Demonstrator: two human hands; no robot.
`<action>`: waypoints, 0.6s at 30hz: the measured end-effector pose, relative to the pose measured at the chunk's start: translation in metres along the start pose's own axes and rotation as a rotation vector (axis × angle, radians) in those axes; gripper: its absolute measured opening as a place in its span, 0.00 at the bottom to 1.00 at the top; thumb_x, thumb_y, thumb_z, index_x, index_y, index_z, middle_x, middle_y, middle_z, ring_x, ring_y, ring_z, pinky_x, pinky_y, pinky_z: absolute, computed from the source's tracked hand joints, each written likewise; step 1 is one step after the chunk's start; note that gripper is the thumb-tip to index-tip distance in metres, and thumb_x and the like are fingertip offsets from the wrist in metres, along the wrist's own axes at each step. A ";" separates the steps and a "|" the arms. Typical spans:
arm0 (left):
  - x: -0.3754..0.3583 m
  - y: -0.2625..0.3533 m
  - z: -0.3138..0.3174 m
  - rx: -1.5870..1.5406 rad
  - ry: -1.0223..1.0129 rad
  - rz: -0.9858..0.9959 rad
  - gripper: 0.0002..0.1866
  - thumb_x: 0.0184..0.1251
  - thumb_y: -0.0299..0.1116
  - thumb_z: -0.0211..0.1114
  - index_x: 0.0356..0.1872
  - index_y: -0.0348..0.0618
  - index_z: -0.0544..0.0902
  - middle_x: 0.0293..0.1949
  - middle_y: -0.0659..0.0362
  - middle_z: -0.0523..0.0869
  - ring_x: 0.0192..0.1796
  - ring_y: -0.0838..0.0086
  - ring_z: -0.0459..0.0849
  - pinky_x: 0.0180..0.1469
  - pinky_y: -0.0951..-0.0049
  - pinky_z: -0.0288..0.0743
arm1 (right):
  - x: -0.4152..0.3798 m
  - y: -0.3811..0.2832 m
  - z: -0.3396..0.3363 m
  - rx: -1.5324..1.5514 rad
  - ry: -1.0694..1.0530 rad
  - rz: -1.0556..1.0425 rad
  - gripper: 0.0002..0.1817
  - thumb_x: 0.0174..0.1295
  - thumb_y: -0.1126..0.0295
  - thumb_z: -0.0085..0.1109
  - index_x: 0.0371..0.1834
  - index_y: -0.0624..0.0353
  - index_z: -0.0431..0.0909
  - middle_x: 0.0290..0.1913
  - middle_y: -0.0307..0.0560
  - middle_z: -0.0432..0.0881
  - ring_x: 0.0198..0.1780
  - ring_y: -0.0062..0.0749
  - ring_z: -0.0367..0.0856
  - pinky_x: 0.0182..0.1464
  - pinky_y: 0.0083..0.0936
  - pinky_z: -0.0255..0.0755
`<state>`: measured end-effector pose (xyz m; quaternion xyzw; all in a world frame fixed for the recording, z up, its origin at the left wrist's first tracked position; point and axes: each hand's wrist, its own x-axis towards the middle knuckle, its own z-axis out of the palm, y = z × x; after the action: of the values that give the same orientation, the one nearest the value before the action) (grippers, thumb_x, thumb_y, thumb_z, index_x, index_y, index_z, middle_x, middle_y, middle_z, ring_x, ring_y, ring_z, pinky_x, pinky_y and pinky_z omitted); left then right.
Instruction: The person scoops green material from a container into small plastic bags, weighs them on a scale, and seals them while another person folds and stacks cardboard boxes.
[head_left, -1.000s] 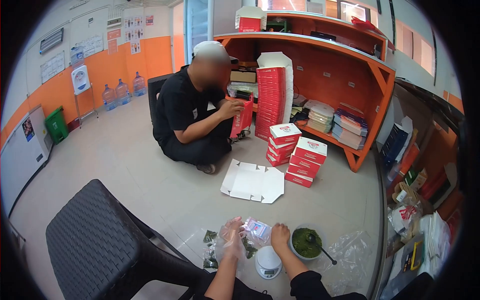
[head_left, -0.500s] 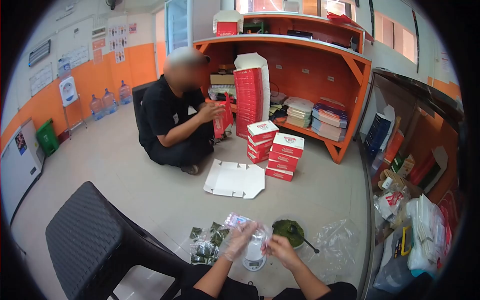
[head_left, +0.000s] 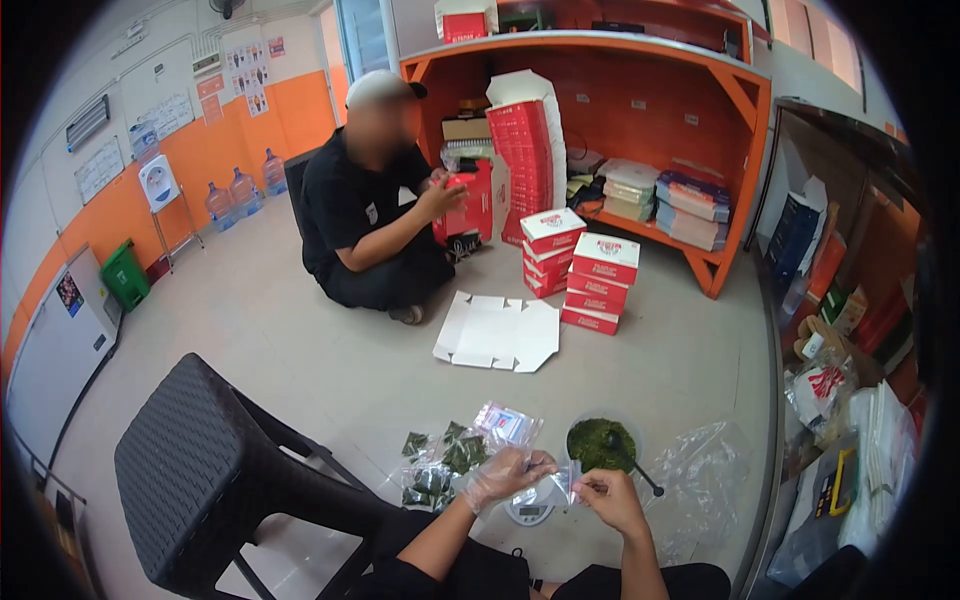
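My left hand (head_left: 508, 477), in a clear plastic glove, pinches one side of a small clear plastic bag (head_left: 567, 482). My bare right hand (head_left: 610, 500) grips the bag's other edge between thumb and fingers. Beneath them a white digital scale (head_left: 528, 514) sits on the floor, partly hidden by the hands. Just beyond my right hand stands a bowl of green ground material (head_left: 592, 436) with a black spoon (head_left: 648, 482) resting in it. Left of my gloved hand lie several small bags of green contents (head_left: 432, 488). A pack of clear bags (head_left: 508, 422) is beside them.
A crumpled clear plastic sheet (head_left: 695, 485) lies at right. A black stool (head_left: 190, 460) stands at left. Ahead are a flat white carton (head_left: 497, 333), stacked red-and-white boxes (head_left: 603, 285) and a seated person (head_left: 365, 200) holding a red carton (head_left: 468, 205). Shelves hold goods at right.
The view has shifted, so the room appears lower left at the back. My hands have moved right and the small bag now shows between them. The other person's red carton has turned.
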<state>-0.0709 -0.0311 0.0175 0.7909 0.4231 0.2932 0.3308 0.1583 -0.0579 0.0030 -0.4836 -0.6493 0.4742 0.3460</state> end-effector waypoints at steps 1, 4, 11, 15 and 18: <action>0.003 0.008 -0.007 0.014 -0.035 -0.057 0.10 0.68 0.35 0.62 0.41 0.41 0.84 0.32 0.56 0.86 0.33 0.71 0.84 0.39 0.72 0.77 | 0.001 -0.005 -0.001 0.044 -0.005 0.042 0.08 0.58 0.72 0.65 0.32 0.68 0.82 0.25 0.45 0.84 0.28 0.21 0.83 0.32 0.19 0.74; 0.004 -0.002 -0.004 -0.070 0.023 -0.050 0.09 0.67 0.36 0.63 0.40 0.41 0.83 0.32 0.57 0.86 0.32 0.73 0.83 0.38 0.73 0.76 | 0.004 -0.003 0.002 0.102 0.014 0.091 0.08 0.58 0.72 0.66 0.27 0.67 0.81 0.25 0.43 0.83 0.26 0.18 0.81 0.30 0.16 0.73; 0.007 0.007 0.010 -0.072 0.343 -0.187 0.15 0.66 0.40 0.65 0.45 0.39 0.80 0.37 0.55 0.84 0.37 0.70 0.83 0.40 0.71 0.77 | 0.010 0.000 0.019 0.221 0.247 0.050 0.07 0.58 0.74 0.66 0.26 0.63 0.78 0.23 0.38 0.80 0.24 0.14 0.76 0.27 0.14 0.69; 0.004 0.004 0.032 -0.895 0.051 -0.344 0.13 0.66 0.35 0.66 0.45 0.38 0.80 0.41 0.58 0.84 0.43 0.74 0.83 0.41 0.73 0.80 | 0.013 0.015 0.027 0.251 0.208 -0.035 0.07 0.58 0.75 0.67 0.27 0.63 0.78 0.24 0.36 0.80 0.26 0.12 0.75 0.28 0.13 0.69; 0.000 0.000 0.033 -1.042 0.054 -0.379 0.13 0.64 0.33 0.68 0.45 0.36 0.81 0.39 0.59 0.84 0.40 0.75 0.83 0.40 0.75 0.80 | 0.012 0.000 0.027 0.331 0.097 -0.041 0.07 0.59 0.74 0.66 0.27 0.62 0.78 0.25 0.36 0.80 0.26 0.11 0.74 0.28 0.13 0.68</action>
<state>-0.0468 -0.0399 -0.0025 0.4248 0.3651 0.4193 0.7144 0.1304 -0.0545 -0.0054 -0.4291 -0.5545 0.5437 0.4612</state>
